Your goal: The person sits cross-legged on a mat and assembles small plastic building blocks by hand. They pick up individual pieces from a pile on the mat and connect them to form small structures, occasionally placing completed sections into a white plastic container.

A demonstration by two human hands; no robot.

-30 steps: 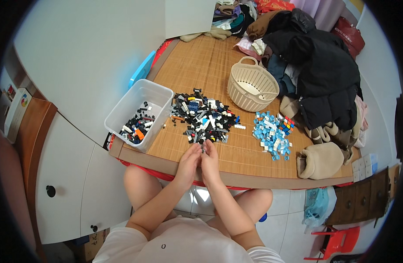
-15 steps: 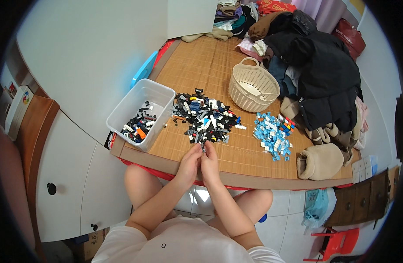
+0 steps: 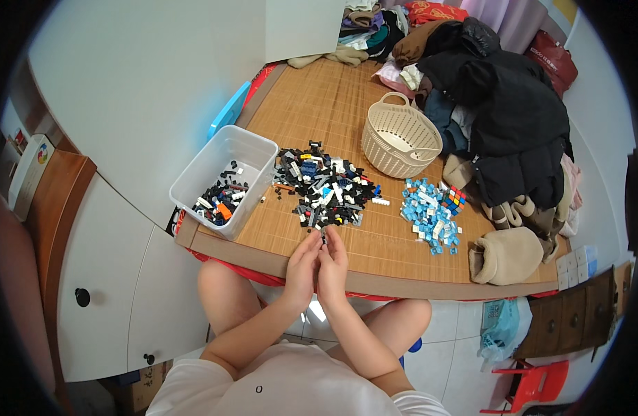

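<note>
My left hand and my right hand meet over the near edge of the mat. Between their closed fingertips is a small dark toy brick piece, mostly hidden by the fingers. Just beyond the fingertips spreads a heap of building bricks, mainly black, grey and white with a few blue and yellow ones. To the left stands a clear plastic bin with more bricks and an orange piece at its bottom.
A beige woven-look basket stands behind the heap. Right of it lie blue and white keycap-like pieces beside a puzzle cube. A dark pile of clothes covers the right side. A blue lid leans behind the bin.
Both hands have shifted very slightly toward me and the fingers have adjusted around the small piece. The heap, bin and basket stay as they were.
</note>
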